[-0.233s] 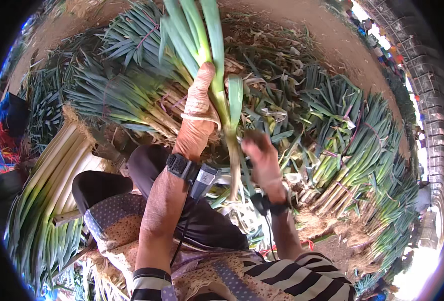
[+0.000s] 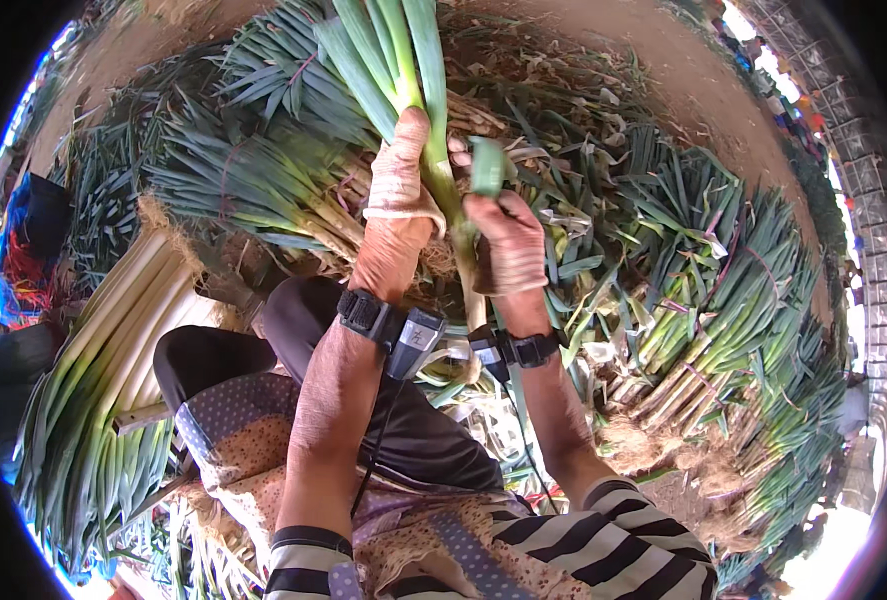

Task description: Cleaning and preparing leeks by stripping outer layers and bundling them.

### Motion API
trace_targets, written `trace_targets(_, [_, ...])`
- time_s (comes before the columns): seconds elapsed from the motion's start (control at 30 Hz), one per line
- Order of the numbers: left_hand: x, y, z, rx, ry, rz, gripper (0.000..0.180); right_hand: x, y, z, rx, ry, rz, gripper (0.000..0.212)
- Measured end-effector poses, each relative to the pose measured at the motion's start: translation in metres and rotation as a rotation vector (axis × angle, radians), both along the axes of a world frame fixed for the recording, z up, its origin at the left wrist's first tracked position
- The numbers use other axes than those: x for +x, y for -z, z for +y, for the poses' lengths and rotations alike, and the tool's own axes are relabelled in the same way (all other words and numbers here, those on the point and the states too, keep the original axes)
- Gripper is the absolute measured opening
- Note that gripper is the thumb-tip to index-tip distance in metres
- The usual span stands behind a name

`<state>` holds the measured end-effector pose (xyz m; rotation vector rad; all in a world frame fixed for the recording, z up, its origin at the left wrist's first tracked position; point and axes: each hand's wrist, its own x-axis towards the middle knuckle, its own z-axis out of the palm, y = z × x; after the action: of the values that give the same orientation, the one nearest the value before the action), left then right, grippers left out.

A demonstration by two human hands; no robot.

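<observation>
Head view: left hand clamps a leek at twelve o'clock; one leaf seems half-stripped; right hand, grip unclear.

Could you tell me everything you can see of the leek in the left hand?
The leek has broad, smooth-looking green leaves fanning out beyond the picture's top edge. They narrow into a yellowish-green stalk, paler and browner lower down. The left hand grips it just below the fan, thumb along it, leaves pointing away from the person. The right hand is beside the stalk near a blurred green leaf piece; whether that is attached is unclear.
</observation>
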<state>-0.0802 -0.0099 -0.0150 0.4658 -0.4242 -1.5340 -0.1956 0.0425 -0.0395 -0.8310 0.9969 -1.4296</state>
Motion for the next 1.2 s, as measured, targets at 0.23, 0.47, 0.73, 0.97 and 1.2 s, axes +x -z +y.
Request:
trace_targets(0.23, [0.040,0.008,-0.018,-0.123,-0.040,0.313,0.044,-0.065,0.003,0.101,-0.104,-0.309,-0.473,0.025])
trace_targets(0.47, [0.046,-0.002,-0.022,0.011,-0.131,0.306,0.045,-0.178,0.104,0.221,0.697,-0.317,1.484,0.039])
trace_targets(0.73, [0.031,-0.005,-0.012,-0.103,-0.126,0.190,0.055,-0.079,0.017,0.104,-0.283,0.227,1.310,0.045])
trace_targets(0.97, [0.015,-0.005,-0.007,-0.046,0.067,0.283,0.054,-0.006,0.035,0.083,0.143,0.131,0.443,0.023])
trace_targets(1.2, [0.008,0.002,0.014,-0.099,0.353,-0.359,0.028,-0.008,-0.023,0.065,0.220,0.011,0.281,0.017])
